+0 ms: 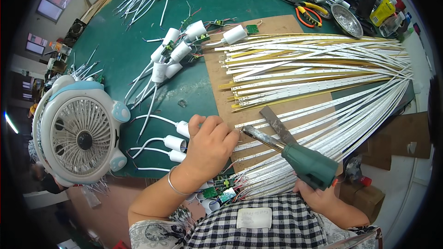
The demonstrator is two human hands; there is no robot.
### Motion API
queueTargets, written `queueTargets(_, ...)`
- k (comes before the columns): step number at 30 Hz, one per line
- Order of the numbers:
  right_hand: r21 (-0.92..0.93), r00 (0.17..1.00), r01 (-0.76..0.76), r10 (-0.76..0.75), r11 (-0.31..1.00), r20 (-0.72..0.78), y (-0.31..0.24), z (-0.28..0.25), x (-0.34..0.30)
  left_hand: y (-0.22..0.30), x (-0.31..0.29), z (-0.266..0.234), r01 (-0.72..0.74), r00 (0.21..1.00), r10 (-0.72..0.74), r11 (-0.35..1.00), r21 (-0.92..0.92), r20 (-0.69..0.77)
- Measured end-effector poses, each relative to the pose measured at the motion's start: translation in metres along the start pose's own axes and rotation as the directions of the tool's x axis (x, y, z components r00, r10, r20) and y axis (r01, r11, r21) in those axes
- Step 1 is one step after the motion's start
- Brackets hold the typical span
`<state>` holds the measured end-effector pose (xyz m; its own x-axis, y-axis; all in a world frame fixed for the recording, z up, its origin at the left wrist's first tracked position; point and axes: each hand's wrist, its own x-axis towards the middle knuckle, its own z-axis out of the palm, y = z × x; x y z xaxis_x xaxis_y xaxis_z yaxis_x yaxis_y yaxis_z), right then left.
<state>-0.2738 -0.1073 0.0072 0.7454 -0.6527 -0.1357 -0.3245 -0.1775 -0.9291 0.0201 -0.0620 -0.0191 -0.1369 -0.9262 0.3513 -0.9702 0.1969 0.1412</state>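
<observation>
My right hand (318, 198) grips a green soldering gun (310, 165) by its underside. The gun's metal tip reaches left to the end of a white LED strip (258, 122) on the brown board (221, 94). My left hand (213, 143), fingers pinched together, is right beside that tip; what lies between the fingers is hidden. Left of this hand are white lamp sockets (175, 143) with white wires. Below the wrist, several green circuit boards (225, 183) with thin wires sit by the strip ends. A flat dark metal bar (278, 124) lies across the strips behind the gun.
A white and blue fan (84, 140) stands at the left edge of the green table (184, 106). More LED strips (314, 60) are spread on the board's far half. Farther back are sockets (181, 51), orange-handled pliers (308, 17) and a metal dish (347, 20).
</observation>
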Motion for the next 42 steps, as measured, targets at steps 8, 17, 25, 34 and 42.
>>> queueTargets(8, -0.071, 0.998, 0.020, -0.024, 0.997, -0.063, 0.010, 0.005, -0.007, 0.001, 0.002, -0.001, 0.004, 1.000, -0.004, 1.000, -0.011, -0.003)
queueTargets(17, 0.183, 0.974, -0.083, 0.119, 0.980, -0.194, 0.000, 0.005, -0.010, 0.002, 0.003, -0.003, 0.016, 1.000, -0.016, 1.000, 0.000, 0.003)
queueTargets(25, 0.106, 0.982, -0.126, 0.140, 0.986, -0.127, 0.008, 0.003, -0.018, 0.003, 0.003, -0.002, 0.029, 1.000, -0.029, 0.999, 0.015, -0.003)
queueTargets(34, 0.110, 0.966, -0.199, 0.213, 0.974, -0.145, 0.005, 0.003, -0.017, 0.005, 0.006, -0.005, 0.075, 0.997, -0.075, 0.997, 0.027, 0.013)
queueTargets(42, 0.092, 0.971, -0.178, 0.190, 0.980, -0.146, 0.005, 0.003, -0.017, 0.003, 0.008, -0.001, 0.131, 0.991, -0.131, 0.986, -0.107, 0.006)
